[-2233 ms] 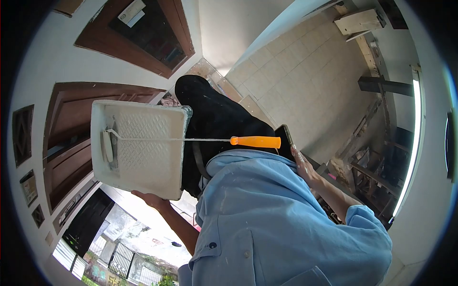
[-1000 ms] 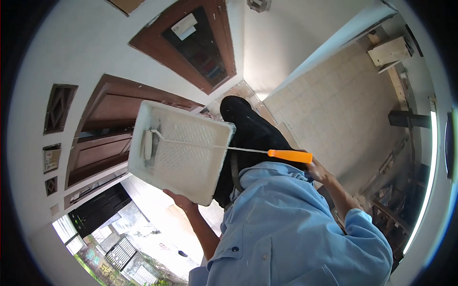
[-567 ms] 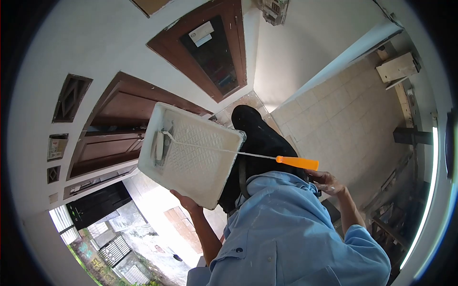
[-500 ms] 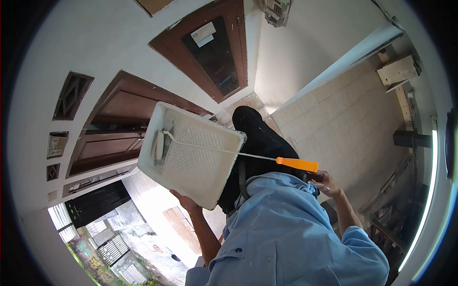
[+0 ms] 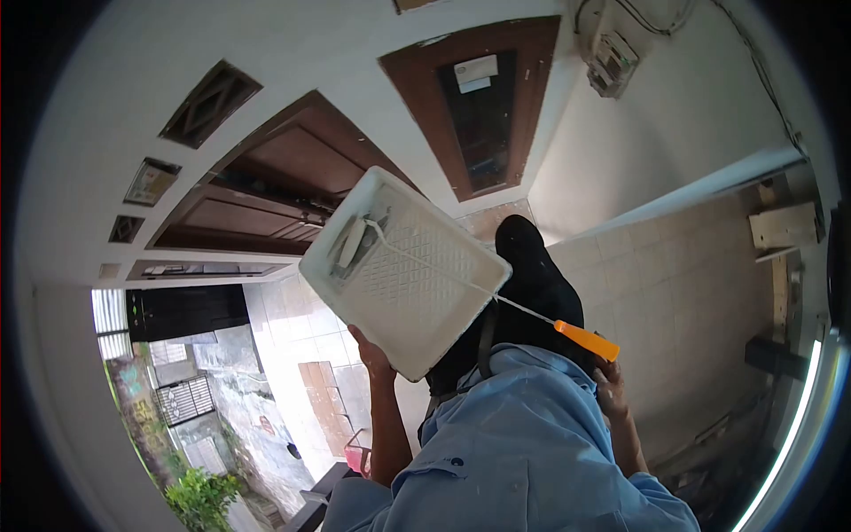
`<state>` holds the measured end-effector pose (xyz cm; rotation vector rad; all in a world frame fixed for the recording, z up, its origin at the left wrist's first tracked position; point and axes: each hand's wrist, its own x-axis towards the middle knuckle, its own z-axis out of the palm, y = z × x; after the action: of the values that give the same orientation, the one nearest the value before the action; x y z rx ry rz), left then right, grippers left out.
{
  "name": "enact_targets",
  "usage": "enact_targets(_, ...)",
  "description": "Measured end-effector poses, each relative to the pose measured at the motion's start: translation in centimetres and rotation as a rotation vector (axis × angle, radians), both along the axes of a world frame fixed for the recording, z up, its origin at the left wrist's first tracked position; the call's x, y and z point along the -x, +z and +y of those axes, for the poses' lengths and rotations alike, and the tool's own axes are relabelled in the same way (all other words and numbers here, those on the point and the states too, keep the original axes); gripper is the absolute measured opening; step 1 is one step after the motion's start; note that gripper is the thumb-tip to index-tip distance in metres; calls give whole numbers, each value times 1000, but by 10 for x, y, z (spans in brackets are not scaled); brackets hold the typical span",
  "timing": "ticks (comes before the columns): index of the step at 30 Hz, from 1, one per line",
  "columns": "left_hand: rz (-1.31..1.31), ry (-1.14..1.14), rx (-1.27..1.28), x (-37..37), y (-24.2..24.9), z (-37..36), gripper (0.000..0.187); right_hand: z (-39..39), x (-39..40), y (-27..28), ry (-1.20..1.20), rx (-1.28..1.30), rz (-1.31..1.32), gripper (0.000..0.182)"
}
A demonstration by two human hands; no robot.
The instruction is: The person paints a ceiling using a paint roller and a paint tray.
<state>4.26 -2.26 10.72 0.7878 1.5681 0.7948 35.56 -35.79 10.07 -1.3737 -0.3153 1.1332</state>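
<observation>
While the small white roller sleeve (image 5: pixel 352 244) is lying in the left end of the white, rectangular plastic paint tray (image 5: pixel 394 324), the left hand (image 5: pixel 377 359) is holding the tray's lower edge, one digit showing, the others hidden. Spreading the fingers beneath and tilting the tray slightly towards the sleeve's end should steady it. Beyond the tray's right edge, the tapered orange handle (image 5: pixel 587 340) is jutting out; past it the right hand (image 5: pixel 612 395) is hanging near, its finger spread impossible to tell.
</observation>
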Motion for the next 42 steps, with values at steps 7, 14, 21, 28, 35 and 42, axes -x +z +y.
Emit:
enact_targets(7, -18, -21, 15, 7, -9, 5, 82, 68, -85, 74, 54, 318, -333, 77)
enact_targets(14, 99, -99, -44, 6, 7, 1, 88, 135, -53, 108, 952, 302, -725, 59)
enact_targets(21, 99, -114, -116, 2, 12, 3, 87, 124, -87, 181, 875, 595, -482, 37)
enact_targets(28, 109, -204, -201, -18, 33, 3, 86, 108, -84, 192, 715, 272, -942, 30)
enact_targets(35, 79, -199, -172, -9, 21, 6, 86, 115, -95, 216, 373, 188, -643, 24)
enact_targets(42, -21, -217, -217, -41, 36, 41, 86, 256, -86, 230, 271, -346, -429, 36)
